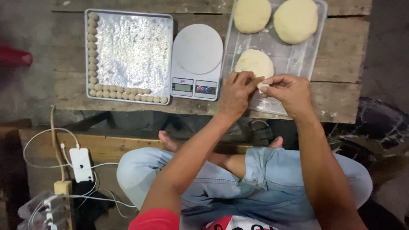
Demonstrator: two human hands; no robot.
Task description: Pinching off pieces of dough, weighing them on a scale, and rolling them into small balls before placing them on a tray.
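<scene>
While the left hand (235, 91) grips the dough lump (254, 63) on the tray (298, 59), the right hand (289, 89) pinches a small dough piece (263, 85).

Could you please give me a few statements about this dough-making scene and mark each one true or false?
1. Both hands pinch a small piece of dough between them. True: the left hand and right hand meet on it.
2. The kitchen scale has a dough ball on its platform. False: the platform is bare.
3. Small dough balls line the left and front edges of the metal tray. True.
4. The clear tray holds five large dough mounds. False: three show, the nearest mound lying just beyond the hands.
5. The scale stands between the two trays. True.
</scene>
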